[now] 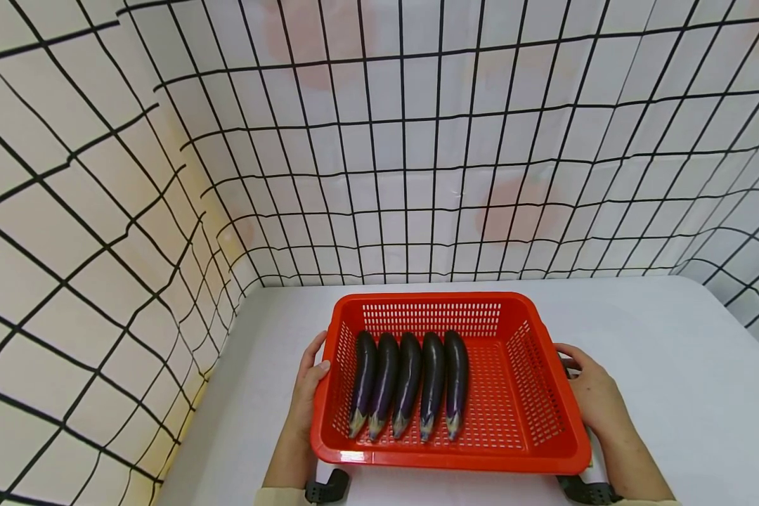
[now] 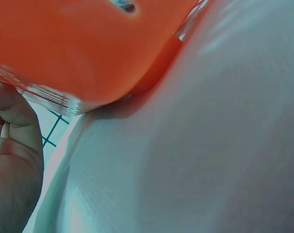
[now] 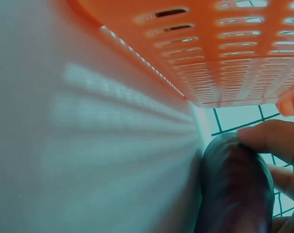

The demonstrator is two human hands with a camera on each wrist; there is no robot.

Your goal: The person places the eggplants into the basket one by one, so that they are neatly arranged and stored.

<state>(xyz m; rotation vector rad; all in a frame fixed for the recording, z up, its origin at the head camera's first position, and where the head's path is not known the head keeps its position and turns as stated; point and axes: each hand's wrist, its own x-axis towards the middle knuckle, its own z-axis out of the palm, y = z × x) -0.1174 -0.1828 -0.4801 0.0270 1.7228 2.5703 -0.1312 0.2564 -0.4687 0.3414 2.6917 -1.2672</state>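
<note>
A red plastic basket [image 1: 449, 460] with slotted walls sits on the white table. Several dark purple eggplants [image 1: 407, 383] lie side by side in its left half, stem ends toward me. My left hand [image 1: 303, 397] grips the basket's left rim, with the thumb at the edge and the other fingers outside. On the other side, my right hand [image 1: 597, 400] holds another eggplant [image 3: 236, 189] outside the basket, close to its right wall. Most of that eggplant is hidden in the head view by the hand and basket rim; the right wrist view shows fingers around it.
White table surface [image 1: 689, 372] extends right of the basket and behind it. A black wire grid [image 1: 405, 169] over pale sheeting rises behind the table, and another grid [image 1: 101, 246] stands along the left. Dark bands [image 1: 327, 486] circle both wrists.
</note>
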